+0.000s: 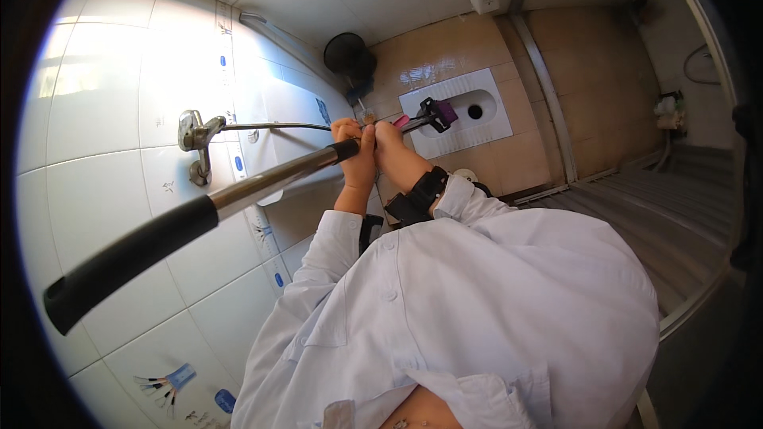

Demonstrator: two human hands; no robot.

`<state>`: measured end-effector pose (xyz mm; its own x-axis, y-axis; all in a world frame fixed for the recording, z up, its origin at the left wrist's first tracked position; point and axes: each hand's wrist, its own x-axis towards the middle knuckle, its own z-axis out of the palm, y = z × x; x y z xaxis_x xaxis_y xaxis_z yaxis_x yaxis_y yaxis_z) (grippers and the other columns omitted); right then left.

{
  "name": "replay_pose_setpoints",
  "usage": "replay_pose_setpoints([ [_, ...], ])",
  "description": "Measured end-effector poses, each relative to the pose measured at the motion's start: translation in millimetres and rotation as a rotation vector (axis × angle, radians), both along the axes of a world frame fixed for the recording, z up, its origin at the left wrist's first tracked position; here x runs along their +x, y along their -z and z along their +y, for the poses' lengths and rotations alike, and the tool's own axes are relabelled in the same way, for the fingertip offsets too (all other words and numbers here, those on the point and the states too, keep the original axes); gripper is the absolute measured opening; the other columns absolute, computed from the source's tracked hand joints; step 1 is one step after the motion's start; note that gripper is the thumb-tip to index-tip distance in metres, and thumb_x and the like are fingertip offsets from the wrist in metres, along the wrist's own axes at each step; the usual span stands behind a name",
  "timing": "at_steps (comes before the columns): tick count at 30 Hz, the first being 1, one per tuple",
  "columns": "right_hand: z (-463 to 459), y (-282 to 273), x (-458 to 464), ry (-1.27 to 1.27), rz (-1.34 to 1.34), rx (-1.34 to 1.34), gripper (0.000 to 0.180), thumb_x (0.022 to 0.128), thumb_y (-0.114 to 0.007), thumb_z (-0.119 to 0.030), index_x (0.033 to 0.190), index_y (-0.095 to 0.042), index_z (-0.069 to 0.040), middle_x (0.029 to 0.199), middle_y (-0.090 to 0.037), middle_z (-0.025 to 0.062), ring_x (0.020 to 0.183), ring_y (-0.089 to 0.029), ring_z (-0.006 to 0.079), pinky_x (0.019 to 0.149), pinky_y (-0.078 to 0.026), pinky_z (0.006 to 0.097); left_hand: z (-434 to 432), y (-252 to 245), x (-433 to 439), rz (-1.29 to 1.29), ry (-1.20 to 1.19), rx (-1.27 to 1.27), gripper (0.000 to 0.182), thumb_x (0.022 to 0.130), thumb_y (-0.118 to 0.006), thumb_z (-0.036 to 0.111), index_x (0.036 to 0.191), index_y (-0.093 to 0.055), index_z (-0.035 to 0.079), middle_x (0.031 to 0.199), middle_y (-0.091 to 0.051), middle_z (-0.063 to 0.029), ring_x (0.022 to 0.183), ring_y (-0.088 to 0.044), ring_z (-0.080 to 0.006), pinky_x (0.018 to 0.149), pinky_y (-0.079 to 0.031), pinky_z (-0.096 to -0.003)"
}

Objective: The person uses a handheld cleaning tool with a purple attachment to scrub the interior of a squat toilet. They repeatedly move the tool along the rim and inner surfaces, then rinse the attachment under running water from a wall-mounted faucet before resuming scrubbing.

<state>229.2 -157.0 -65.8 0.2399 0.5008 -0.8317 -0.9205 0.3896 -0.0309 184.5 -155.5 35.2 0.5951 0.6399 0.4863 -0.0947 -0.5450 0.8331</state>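
A sponge mop slants across the view, its black foam grip [131, 262] at lower left and its metal pole [274, 180] running away from me. My left hand [356, 158] is closed around the pole just past a black collar [346, 150]. Right against it, my right hand [390, 142] grips the pole lower down; its fingers are partly hidden. Beyond the hands, a pink part [400, 121] shows beside the pole. At the far end, the black clamp frame [427, 114] and purple sponge head [447, 114] appear over a white squat toilet [503, 116].
A wall mixer tap [197, 134] sits left, its thin pipe [280, 126] reaching towards my left hand. Below it is a white basin [286, 155]. A dark mesh bin [346, 52] stands in the far corner. A metal door track [545, 89] crosses the tiled floor [459, 42].
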Motion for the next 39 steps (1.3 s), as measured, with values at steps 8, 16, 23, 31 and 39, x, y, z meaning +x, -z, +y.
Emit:
replay_pose_setpoints([
  [8,-20.9,-34.8,16.5,0.062,-0.783,0.268,0.013,0.086,-0.045,-0.017,0.091,-0.051,-0.007,0.087,-0.053,0.0034,0.073,-0.054,0.0202,0.064,-0.047,0.0324,-13.6,-52.5,30.5,-0.014,0.233,-0.423,0.017,0.078,-0.064,-0.001,0.078,-0.047,0.004,0.078,-0.056,-0.0062,0.083,-0.057,-0.0162,0.08,-0.044,-0.0297],
  [16,-102.5,-103.0,63.1,-0.385,-0.51,0.326,0.042,0.088,-0.048,-0.037,0.112,-0.043,-0.002,0.092,-0.052,0.0119,0.08,-0.054,0.0191,0.069,-0.046,0.0306,-12.4,-106.0,93.2,-0.058,0.314,-0.446,0.021,0.079,-0.064,0.005,0.069,-0.046,0.005,0.059,-0.05,-0.0032,0.056,-0.052,-0.0116,0.056,-0.043,-0.024],
  [23,-132.3,-96.7,74.5,-0.168,-1.806,-0.591,0.076,0.072,-0.073,-0.023,0.129,-0.03,0.002,0.115,-0.046,0.0168,0.103,-0.05,0.0249,0.09,-0.038,0.0348,-31.2,-137.7,109.3,0.031,0.437,-0.511,0.024,0.077,-0.069,0.011,0.065,-0.048,0.005,0.058,-0.052,-0.0034,0.053,-0.052,-0.0109,0.05,-0.039,-0.0225],
  [31,-142.9,-116.6,43.9,0.042,-1.507,-0.316,0.098,0.066,-0.076,-0.014,0.135,-0.009,0.0,0.128,-0.035,0.0197,0.116,-0.04,0.0276,0.098,-0.03,0.035,-77.3,-189.4,94.6,0.061,0.715,-0.477,0.025,0.075,-0.071,0.016,0.067,-0.05,0.004,0.057,-0.053,-0.0028,0.052,-0.05,-0.0095,0.049,-0.037,-0.0215],
  [39,-221.2,-138.6,25.7,0.188,-1.335,-0.952,0.03,0.071,-0.062,-0.012,0.099,-0.053,-0.002,0.083,-0.06,0.0177,0.08,-0.059,0.0331,0.071,-0.045,0.0369,-163.7,-195.6,97.7,0.082,1.016,-0.368,0.026,0.073,-0.073,0.017,0.072,-0.051,0.003,0.063,-0.055,-0.0025,0.058,-0.051,-0.009,0.054,-0.039,-0.0216],
])
